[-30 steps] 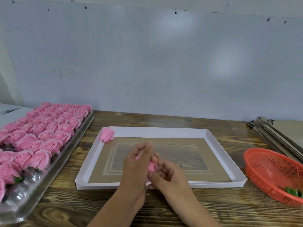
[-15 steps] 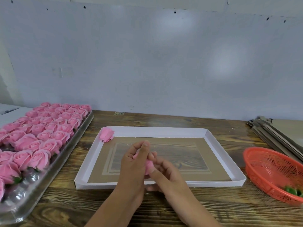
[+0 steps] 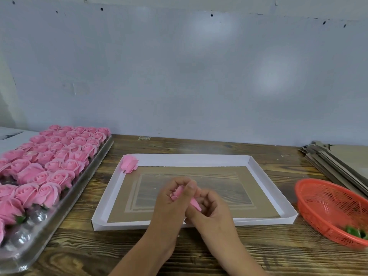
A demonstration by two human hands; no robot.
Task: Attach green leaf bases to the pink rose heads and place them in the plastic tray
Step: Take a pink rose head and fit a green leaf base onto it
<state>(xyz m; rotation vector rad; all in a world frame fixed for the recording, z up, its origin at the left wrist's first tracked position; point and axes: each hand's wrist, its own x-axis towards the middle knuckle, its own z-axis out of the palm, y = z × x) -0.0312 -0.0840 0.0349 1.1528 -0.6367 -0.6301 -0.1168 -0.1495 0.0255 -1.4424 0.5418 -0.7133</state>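
Both hands together over near half of white tray (image 3: 199, 160). Left hand (image 3: 169, 204) pinches pink rose head (image 3: 184, 198); right hand (image 3: 211, 211) curls round its lower end. Leaf base not visible, hidden by fingers. Judgement: base being seated; steady head lightly, avoid crushing petals, push base straight on. One finished rose (image 3: 129, 164) lies in tray's far-left corner; rest of tray floor free. Full rose tray (image 3: 65, 200) just left of white tray, red basket (image 3: 330, 212) with green leaf bases (image 3: 355, 232) right. Raised tray rim near wrists; lift clear before placing.
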